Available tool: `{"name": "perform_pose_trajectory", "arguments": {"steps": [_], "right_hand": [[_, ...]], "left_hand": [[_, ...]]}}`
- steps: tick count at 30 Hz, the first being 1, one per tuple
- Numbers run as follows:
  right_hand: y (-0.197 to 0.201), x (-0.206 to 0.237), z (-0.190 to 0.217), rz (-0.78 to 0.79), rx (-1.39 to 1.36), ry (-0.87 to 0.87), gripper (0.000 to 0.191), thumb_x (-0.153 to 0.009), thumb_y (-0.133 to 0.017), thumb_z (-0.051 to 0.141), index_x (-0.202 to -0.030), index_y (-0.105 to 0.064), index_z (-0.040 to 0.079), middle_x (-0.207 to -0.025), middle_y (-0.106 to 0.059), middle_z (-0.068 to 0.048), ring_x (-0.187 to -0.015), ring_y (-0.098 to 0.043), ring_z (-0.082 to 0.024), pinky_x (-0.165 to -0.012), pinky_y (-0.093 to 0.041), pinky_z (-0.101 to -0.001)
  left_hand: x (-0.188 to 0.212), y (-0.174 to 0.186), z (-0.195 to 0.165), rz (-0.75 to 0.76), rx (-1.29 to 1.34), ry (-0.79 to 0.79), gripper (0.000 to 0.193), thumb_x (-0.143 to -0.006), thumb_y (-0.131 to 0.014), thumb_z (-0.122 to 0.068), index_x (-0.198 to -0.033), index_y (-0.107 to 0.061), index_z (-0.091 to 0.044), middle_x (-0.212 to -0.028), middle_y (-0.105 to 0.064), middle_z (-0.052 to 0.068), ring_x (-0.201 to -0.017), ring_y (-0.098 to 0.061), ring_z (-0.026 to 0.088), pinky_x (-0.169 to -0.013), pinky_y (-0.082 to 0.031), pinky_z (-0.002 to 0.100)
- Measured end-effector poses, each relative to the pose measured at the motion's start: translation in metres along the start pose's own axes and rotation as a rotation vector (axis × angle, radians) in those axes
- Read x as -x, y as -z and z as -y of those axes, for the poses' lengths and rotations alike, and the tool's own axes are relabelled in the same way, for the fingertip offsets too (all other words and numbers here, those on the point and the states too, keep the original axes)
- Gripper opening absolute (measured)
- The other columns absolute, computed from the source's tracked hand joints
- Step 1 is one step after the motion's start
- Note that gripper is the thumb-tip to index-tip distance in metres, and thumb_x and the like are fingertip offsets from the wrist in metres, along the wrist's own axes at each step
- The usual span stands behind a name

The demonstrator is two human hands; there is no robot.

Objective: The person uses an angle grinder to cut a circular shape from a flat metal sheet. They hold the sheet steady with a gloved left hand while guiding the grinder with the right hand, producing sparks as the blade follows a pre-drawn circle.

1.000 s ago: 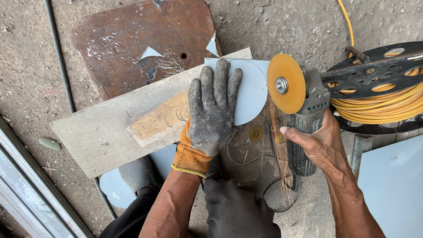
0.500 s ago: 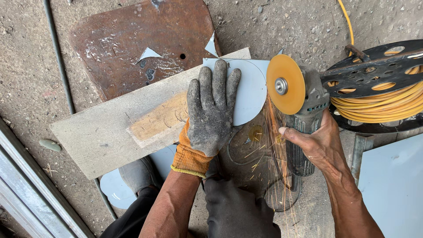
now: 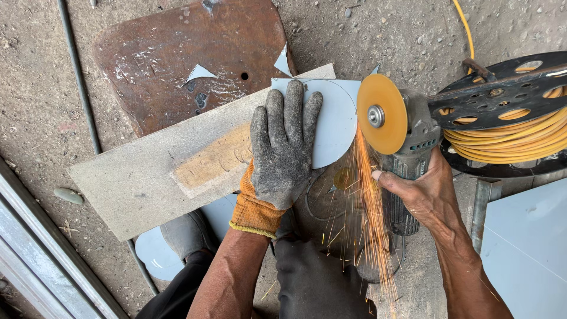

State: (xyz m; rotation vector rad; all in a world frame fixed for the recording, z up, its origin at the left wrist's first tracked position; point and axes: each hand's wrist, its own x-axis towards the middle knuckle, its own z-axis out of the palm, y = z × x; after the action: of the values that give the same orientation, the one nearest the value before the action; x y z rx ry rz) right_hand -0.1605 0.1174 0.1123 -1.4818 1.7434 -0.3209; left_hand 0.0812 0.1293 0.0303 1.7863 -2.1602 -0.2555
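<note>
In the head view, our left hand (image 3: 282,150), in a grimy grey glove with an orange knit cuff, lies flat with fingers spread at the centre of the frame, pressing down a thin pale-blue sheet-metal piece with a rounded edge (image 3: 338,121). That sheet rests on a long grey board with a bare wooden patch (image 3: 177,171), whose long axis runs from lower left up toward the upper middle. Our bare right hand (image 3: 426,192), right of centre, is wrapped closed around the body of a grey angle grinder with an orange cutting disc (image 3: 394,127). The disc stands edge-on just right of the gloved fingertips, meeting the sheet's curved right edge, and orange sparks (image 3: 369,218) stream down toward the bottom of the frame. So the cut lies immediately to the right of the holding hand, and the right hand is nearer to it. A rusty brown steel plate (image 3: 183,59) lies in the upper left, and a black reel of yellow cable (image 3: 508,124) sits at the right edge.
</note>
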Motion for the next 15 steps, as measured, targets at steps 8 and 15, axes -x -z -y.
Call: {"name": "perform_pose_trajectory", "arguments": {"steps": [8,15], "right_hand": [[-0.0014,0.0031,0.0007,-0.001,-0.015,-0.008,0.08,-0.071,-0.082,0.028,-0.14,-0.051,0.001,-0.13,-0.064,-0.016,-0.122,-0.063,-0.027,-0.108,-0.051,-0.0469],[-0.0053,0.0079,0.0048,-0.004,-0.13,-0.01,0.076,-0.071,-0.079,0.023,-0.139,-0.051,0.002,-0.119,-0.066,-0.014,-0.108,-0.066,-0.025,-0.098,-0.057,-0.0453]], "left_hand": [[-0.0014,0.0017,-0.0008,-0.018,-0.132,-0.014,0.09,-0.092,-0.069,-0.05,-0.164,-0.037,-0.007,-0.167,-0.031,0.025,-0.151,-0.034,0.047,-0.125,-0.023,0.059],[-0.0002,-0.0027,-0.0009,-0.033,-0.071,-0.007,0.076,-0.1,-0.057,-0.041,-0.163,-0.037,-0.006,-0.166,-0.032,0.026,-0.15,-0.034,0.048,-0.124,-0.023,0.06]]}}
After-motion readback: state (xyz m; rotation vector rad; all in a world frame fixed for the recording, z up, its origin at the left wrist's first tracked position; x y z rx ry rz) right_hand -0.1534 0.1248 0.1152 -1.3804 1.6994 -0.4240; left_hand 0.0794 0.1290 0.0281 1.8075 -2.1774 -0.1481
